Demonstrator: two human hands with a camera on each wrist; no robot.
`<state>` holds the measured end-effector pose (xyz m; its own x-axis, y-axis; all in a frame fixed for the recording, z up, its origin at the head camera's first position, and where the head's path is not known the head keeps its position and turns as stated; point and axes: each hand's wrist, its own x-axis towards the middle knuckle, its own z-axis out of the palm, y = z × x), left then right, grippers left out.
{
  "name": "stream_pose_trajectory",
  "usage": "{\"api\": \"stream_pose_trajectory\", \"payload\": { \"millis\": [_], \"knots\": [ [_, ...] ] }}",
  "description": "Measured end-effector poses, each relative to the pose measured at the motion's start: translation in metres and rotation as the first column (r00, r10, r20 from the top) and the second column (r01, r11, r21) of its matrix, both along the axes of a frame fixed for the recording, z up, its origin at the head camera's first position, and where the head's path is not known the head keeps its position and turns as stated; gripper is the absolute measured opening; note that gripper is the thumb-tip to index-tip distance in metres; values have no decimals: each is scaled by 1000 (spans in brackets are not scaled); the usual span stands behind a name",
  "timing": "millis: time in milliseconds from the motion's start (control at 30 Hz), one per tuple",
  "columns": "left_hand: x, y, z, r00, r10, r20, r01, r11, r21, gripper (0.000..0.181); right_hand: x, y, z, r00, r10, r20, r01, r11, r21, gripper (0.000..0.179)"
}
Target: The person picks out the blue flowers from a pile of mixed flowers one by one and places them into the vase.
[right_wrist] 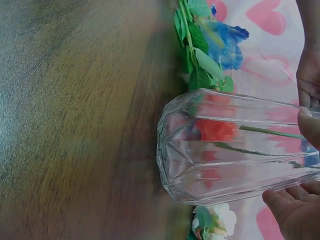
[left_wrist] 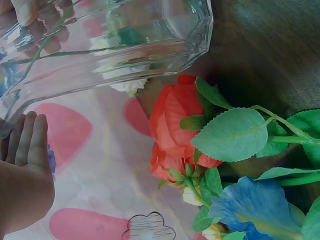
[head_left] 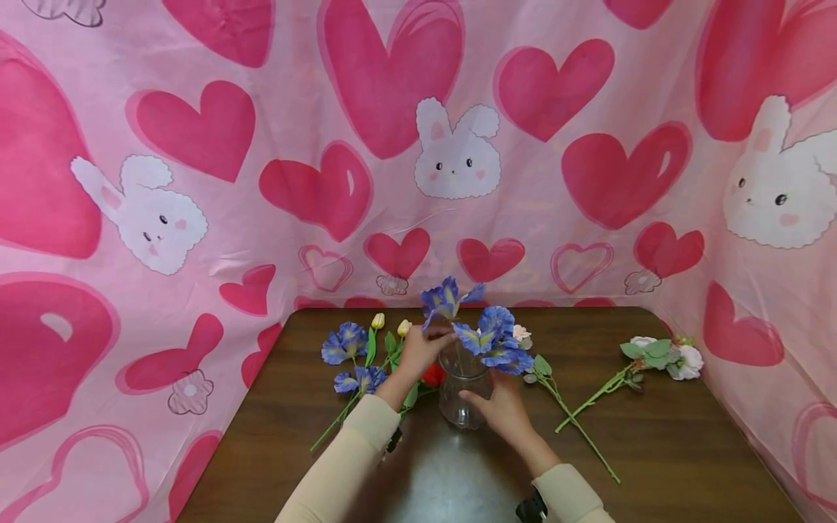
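Note:
A clear faceted glass vase stands upright on the table, with green stems inside. My right hand grips its side; in the right wrist view the thumb and fingers lie on opposite sides of the glass. At the vase's mouth my left hand pinches the stem area just below a blue iris; its fingertips are partly hidden. Other blue iris blooms lean over the rim on the right. In the left wrist view, the left hand is beside the vase's rim.
Left of the vase lie blue irises, pale yellow tulips and a red rose with leaves. To the right, white-pink roses lie with crossing stems on the brown wooden table. A pink heart-printed cloth hangs behind.

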<state>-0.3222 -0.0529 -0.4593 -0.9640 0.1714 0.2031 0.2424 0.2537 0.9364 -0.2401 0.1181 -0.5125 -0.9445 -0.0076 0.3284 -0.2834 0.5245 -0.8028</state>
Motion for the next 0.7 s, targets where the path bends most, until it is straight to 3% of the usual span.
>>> {"api": "stream_pose_trajectory", "payload": {
  "millis": [433, 600, 700],
  "knots": [
    [-1, 7, 3, 999, 26, 19, -25, 997, -71, 15, 0, 1, -2, 1000, -4, 12, 4, 1000, 3, 78],
    [-1, 10, 3, 999, 15, -40, -18, 996, -90, 14, 1, 0, -1, 1000, -10, 6, 10, 1000, 5, 76],
    [0, 12, 5, 997, 34, -75, -44, 989, -138, 14, 1, 0, -2, 1000, -10, 8, 10, 1000, 5, 75]
  ]
}}
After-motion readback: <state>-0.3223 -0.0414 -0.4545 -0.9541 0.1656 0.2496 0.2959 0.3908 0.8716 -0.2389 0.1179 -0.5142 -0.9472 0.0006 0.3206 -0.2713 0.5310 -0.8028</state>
